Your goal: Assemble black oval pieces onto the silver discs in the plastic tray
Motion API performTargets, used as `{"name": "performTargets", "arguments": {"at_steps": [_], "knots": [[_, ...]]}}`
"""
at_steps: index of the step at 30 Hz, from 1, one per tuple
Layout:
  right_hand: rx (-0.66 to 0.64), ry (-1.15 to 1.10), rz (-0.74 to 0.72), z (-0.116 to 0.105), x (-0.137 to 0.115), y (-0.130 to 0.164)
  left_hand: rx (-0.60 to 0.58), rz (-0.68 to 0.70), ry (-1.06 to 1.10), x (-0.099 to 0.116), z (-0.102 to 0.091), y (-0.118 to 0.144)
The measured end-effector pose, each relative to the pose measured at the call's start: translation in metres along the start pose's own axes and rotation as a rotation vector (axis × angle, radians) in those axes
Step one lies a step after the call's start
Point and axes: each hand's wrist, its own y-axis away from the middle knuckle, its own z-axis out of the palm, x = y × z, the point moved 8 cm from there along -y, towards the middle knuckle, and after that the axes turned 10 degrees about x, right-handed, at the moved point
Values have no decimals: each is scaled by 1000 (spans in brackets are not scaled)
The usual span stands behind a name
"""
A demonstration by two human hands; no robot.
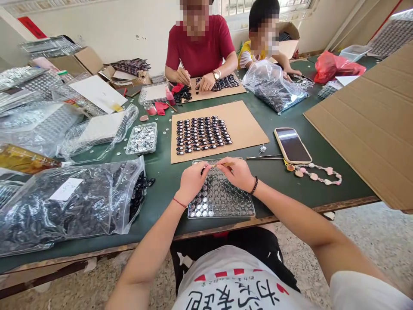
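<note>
My left hand (193, 177) and my right hand (238, 173) meet above the far part of a clear plastic tray (226, 211) with many round cells. Fingers of both hands are pinched together around something small, too small to name. A thin brownish stick-like thing (229, 163) shows at my right fingertips; its kind is unclear. Silvery round discs (202, 207) fill cells along the tray's left side. Just beyond lies a cardboard sheet (248, 125) bearing rows of black oval pieces with pale centres (201, 135).
A box of silvery discs (142, 137) stands left of the cardboard. A bag of black parts (71, 206) lies front left. On the right are tweezers (264, 157), a phone (292, 145) and a large cardboard flap (364, 125). Two people sit across the green table (155, 189).
</note>
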Motion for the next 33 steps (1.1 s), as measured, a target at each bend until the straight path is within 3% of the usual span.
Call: {"name": "performTargets", "arguments": {"at_steps": [7, 16, 20, 22, 24, 28, 33], "knots": [[30, 103, 67, -4, 5, 0, -52, -192, 186, -17, 6, -1], [-2, 160, 128, -1, 10, 1, -46, -212, 200, -17, 2, -1], [10, 131, 159, -3, 11, 0, -8, -236, 200, -27, -4, -4], [39, 93, 222, -6, 16, -1, 5, -307, 292, -35, -5, -5], [86, 9, 318, -10, 23, 0, -55, -388, 462, -36, 2, -3], [137, -127, 486, -14, 28, 7, -215, -458, 727, -17, 17, 12], [89, -1, 513, -21, 29, 13, -201, -485, 878, -8, 22, 20]]}}
